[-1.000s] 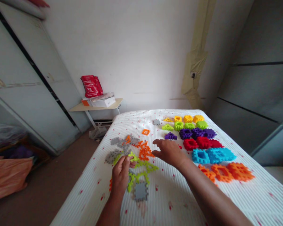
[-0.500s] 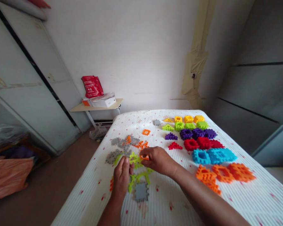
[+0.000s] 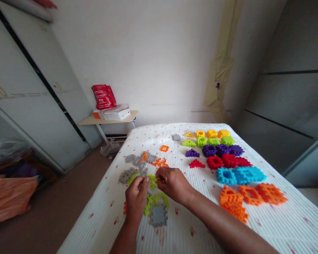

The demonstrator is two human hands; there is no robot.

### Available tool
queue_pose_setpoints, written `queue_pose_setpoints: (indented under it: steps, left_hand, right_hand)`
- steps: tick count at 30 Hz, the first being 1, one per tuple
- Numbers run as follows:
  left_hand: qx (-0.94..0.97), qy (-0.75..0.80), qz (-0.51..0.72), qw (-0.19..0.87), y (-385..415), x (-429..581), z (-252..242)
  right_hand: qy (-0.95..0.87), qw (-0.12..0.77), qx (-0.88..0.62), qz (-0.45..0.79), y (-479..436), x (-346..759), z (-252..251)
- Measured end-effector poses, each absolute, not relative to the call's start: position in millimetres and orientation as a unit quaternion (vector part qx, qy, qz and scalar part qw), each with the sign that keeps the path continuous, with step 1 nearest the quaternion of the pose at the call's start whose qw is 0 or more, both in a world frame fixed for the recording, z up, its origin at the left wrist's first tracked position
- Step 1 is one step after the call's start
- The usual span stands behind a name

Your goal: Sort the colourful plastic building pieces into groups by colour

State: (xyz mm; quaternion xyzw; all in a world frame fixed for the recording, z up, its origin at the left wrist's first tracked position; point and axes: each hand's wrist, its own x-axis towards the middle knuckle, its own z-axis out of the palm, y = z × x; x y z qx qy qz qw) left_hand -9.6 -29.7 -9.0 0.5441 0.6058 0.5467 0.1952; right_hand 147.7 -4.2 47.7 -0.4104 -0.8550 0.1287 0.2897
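Observation:
My left hand (image 3: 137, 192) is closed, thumb against the curled fingers, above green interlocking pieces (image 3: 160, 199). What it pinches, if anything, is hidden. Just to its right, my right hand (image 3: 175, 185) is bent in a closed grip with its knuckles up, and its fingers hide whatever they hold. A small gap separates the two hands. Beneath and behind them lie grey interlocking pieces (image 3: 127, 175) and several loose orange pieces (image 3: 159, 162). Nearer me, a flat grey square piece (image 3: 159, 215) with toothed edges rests on the cloth.
Rows of yellow, green (image 3: 214, 141), purple (image 3: 224, 150), red (image 3: 230, 161), blue (image 3: 250, 175) and orange blocks (image 3: 250, 195) fill the bed's right side. A single orange frame (image 3: 164, 148) and a grey square (image 3: 176, 137) lie farther back. A side table (image 3: 134, 114) holds a red bag (image 3: 104, 97).
My hands have drawn slightly closer together, and the right hand has turned. The orange piece seen at my right fingertips before is now hidden. The block rows stay put.

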Motion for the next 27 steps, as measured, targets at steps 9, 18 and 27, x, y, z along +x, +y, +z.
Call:
queue_pose_setpoints:
  steps: [9, 18, 27]
  left_hand:
    - [0.520, 0.577, 0.569, 0.269, -30.5, -9.9, -4.5]
    - [0.492, 0.575, 0.590, 0.280, -28.8, -10.6, -4.4]
    - [0.513, 0.570, 0.559, 0.316, -30.3, -5.1, -6.9]
  right_hand:
    - [-0.894, 0.272, -0.342, 0.098, -10.0, 139.9, 39.7]
    - [-0.905, 0.277, -0.282, 0.156, -15.0, 139.7, 48.1]
    - [-0.891, 0.316, -0.321, 0.057, -9.2, 144.8, 45.1]
